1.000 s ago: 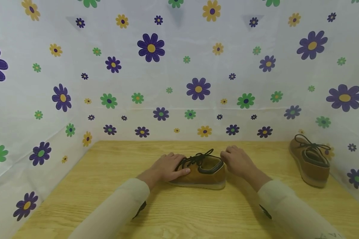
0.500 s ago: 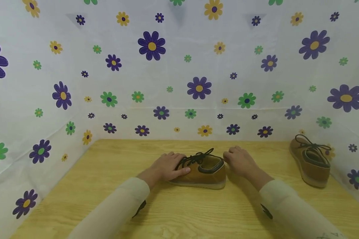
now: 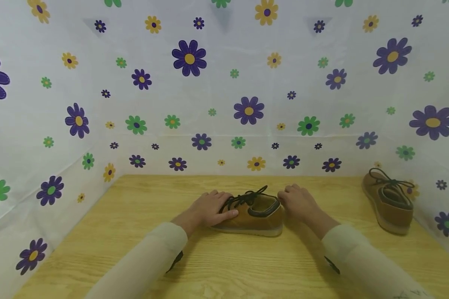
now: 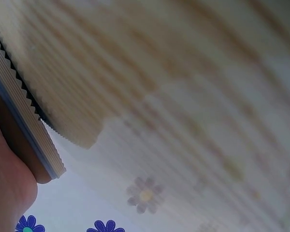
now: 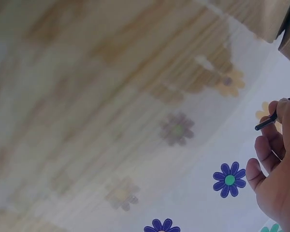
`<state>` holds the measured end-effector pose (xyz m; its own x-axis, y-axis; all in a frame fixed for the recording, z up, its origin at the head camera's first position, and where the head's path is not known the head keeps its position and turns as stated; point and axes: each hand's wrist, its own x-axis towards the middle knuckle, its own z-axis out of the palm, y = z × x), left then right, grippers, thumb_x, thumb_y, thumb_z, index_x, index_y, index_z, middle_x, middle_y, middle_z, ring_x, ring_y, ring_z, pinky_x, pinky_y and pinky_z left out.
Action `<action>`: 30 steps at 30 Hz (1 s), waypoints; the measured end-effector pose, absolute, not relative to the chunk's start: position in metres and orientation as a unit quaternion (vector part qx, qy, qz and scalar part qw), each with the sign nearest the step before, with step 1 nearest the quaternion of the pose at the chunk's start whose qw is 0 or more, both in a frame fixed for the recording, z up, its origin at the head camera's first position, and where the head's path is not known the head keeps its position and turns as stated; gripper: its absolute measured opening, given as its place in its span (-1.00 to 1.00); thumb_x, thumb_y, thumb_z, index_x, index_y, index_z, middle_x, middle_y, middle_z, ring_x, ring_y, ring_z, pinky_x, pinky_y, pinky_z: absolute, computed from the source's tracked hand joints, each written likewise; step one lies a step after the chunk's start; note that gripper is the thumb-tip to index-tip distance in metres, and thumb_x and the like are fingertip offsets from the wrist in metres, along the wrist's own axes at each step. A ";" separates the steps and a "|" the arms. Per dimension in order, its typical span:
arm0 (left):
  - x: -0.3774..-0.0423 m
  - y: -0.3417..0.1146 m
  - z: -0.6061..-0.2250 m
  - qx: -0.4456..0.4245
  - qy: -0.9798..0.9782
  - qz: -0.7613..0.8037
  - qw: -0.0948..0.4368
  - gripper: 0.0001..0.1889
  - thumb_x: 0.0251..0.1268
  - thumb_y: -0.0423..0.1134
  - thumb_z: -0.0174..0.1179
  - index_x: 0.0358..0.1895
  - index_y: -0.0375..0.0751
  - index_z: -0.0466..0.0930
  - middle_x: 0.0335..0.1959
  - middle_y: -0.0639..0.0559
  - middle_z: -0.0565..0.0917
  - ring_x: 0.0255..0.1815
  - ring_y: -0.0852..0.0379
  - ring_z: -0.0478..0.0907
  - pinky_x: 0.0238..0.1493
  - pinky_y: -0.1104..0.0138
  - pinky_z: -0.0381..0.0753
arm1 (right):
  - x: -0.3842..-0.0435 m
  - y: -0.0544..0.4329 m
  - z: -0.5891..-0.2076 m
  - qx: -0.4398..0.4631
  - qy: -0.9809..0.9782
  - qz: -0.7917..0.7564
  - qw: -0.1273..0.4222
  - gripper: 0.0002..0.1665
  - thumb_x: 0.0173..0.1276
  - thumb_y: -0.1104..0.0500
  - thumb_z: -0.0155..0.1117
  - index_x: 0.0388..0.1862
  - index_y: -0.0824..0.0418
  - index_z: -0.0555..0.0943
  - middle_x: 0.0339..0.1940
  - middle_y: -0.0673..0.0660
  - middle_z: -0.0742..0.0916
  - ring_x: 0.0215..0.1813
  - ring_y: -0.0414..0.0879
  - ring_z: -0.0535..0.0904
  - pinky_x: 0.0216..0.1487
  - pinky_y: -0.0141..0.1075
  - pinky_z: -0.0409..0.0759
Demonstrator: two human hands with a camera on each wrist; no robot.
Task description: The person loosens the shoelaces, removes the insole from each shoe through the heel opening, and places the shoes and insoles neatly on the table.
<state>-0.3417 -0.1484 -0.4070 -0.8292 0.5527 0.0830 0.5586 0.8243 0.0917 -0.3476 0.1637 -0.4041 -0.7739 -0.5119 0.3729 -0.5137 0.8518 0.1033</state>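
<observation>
Currently, left hand [image 3: 208,209]: holds near shoe [image 3: 263,223], nine-o'clock end
Right hand [image 3: 298,202]: pinches lace [image 5: 265,123]
Near bow [image 3: 245,199]: seemingly looped, not undone
Far shoe [image 3: 392,212], three o'clock: tied, untouched

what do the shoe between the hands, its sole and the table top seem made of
The shoe: brown leather or a synthetic like it, judging by its smooth, matte look. Its sole: probably rubber, pale, finely ridged along the edge in the left wrist view. The table top: wood or wood-print laminate; grain shows, and reflections suggest a glossy finish.
</observation>
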 end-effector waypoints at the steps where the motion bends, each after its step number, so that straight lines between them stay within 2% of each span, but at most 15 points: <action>1: -0.341 -0.148 -0.407 -0.291 -0.955 -0.057 0.027 -0.20 0.43 0.40 -0.16 0.50 -0.09 0.27 0.43 -0.06 0.45 0.41 -0.12 0.37 0.40 -0.10 0.31 | -0.347 0.163 -0.404 0.269 -0.944 0.001 0.193 -0.90 0.35 0.26 0.29 -0.38 0.11 0.61 -0.48 0.03 0.54 -0.38 -0.05 0.40 -0.42 -0.23 0.42; 9: -0.342 -0.149 -0.408 -0.291 -0.955 -0.055 0.032 -0.22 0.44 0.40 -0.15 0.49 -0.07 0.29 0.42 -0.05 0.46 0.40 -0.11 0.38 0.39 -0.10 0.33 | -0.348 0.162 -0.403 0.240 -0.959 -0.008 0.148 -0.94 0.38 0.21 0.26 -0.33 0.12 0.62 -0.43 0.07 0.57 -0.30 0.02 0.49 -0.34 -0.12 0.50; 16: -0.343 -0.150 -0.409 -0.292 -0.955 -0.053 0.029 -0.21 0.43 0.40 -0.17 0.50 -0.06 0.27 0.43 -0.04 0.45 0.41 -0.11 0.37 0.41 -0.11 0.31 | -0.344 0.166 -0.402 0.207 -0.972 -0.025 0.109 -0.82 0.39 0.07 0.27 -0.37 0.12 0.63 -0.44 0.08 0.57 -0.32 0.04 0.51 -0.29 -0.05 0.55; 22: -0.345 -0.151 -0.409 -0.293 -0.954 -0.050 0.038 -0.20 0.43 0.41 -0.17 0.50 -0.08 0.27 0.42 -0.05 0.46 0.40 -0.11 0.38 0.40 -0.10 0.32 | -0.343 0.163 -0.399 0.212 -0.971 -0.018 0.108 -0.86 0.35 0.15 0.20 -0.32 0.16 0.66 -0.44 0.10 0.58 -0.32 0.03 0.52 -0.30 -0.05 0.56; 30: -0.344 -0.149 -0.409 -0.293 -0.954 -0.055 0.031 -0.22 0.43 0.41 -0.16 0.50 -0.06 0.28 0.42 -0.04 0.46 0.39 -0.11 0.39 0.39 -0.09 0.33 | -0.345 0.165 -0.402 0.197 -0.976 -0.025 0.093 -0.83 0.40 0.09 0.26 -0.32 0.16 0.66 -0.44 0.10 0.59 -0.32 0.05 0.53 -0.28 -0.02 0.59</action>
<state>-0.3440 -0.1495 -0.4092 -0.8267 0.5552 0.0915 0.5620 0.8226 0.0861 -0.3452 0.1655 -0.4016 -0.9056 -0.3881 0.1711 -0.3789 0.9215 0.0851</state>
